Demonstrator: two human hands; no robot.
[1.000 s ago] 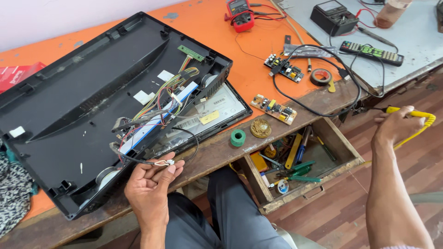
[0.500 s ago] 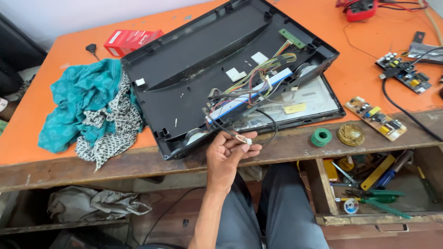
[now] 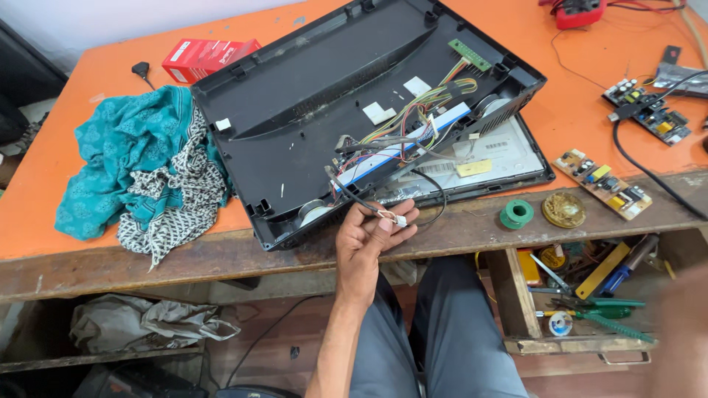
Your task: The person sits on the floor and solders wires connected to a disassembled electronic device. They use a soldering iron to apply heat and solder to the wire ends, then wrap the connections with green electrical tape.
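Left hand (image 3: 372, 237): palm up, fingers loosely curled, thumb and fingers pinching a white plug (image 3: 399, 220) on thin wires (image 3: 354, 195).
Plug: lay at the near edge of the table (image 3: 110, 254), just in front of the black casing (image 3: 310, 96).
Wires: ran from the plug into the casing's wire bundle.
Right hand (image 3: 682, 324): a blur at the near right; grip could not be told.
Drawer (image 3: 582, 295): open, near right, holding tools.
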